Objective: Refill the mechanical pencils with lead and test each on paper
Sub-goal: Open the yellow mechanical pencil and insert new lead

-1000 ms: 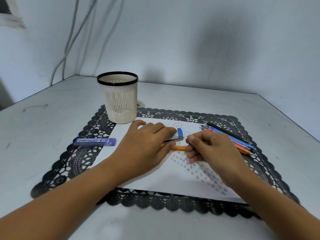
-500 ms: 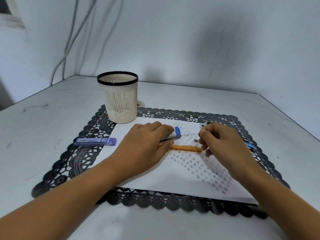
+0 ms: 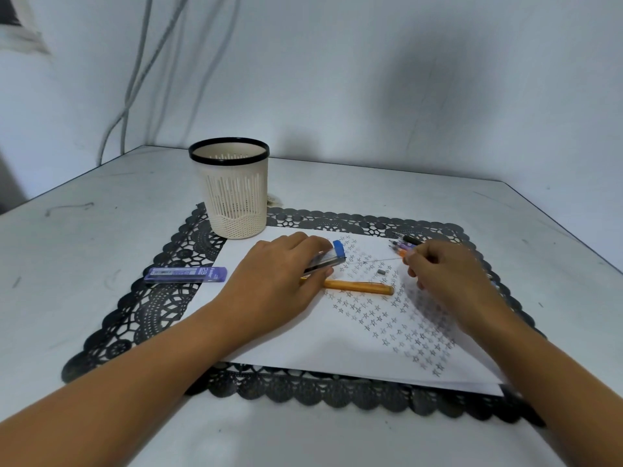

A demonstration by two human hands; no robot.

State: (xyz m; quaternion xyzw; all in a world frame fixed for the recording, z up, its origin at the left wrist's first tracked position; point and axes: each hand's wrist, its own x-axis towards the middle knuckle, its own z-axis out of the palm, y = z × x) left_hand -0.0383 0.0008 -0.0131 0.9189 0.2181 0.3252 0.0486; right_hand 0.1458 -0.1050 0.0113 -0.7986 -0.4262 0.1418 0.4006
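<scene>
My left hand (image 3: 279, 281) grips a clear lead case with a blue cap (image 3: 328, 257) over the white paper (image 3: 303, 335). My right hand (image 3: 441, 274) pinches a thin lead (image 3: 384, 260) drawn out to the right of the case. An orange mechanical pencil (image 3: 357, 286) lies on the paper between my hands, its left end under my left hand. A small grey cap (image 3: 381, 272) lies just above it. Several more pencils (image 3: 403, 245) lie at the paper's far right, partly hidden by my right hand.
A second purple lead case (image 3: 185, 274) lies on the black lace mat (image 3: 148, 308) to the left. A cream slotted pen holder (image 3: 232, 188) stands at the mat's back left. The paper is covered with small pencilled stars. Cables hang down the wall at the back left.
My right hand has moved right, away from the lead case, drawing a thin lead out with it. The orange pencil is now uncovered on the paper. My left hand stays put.
</scene>
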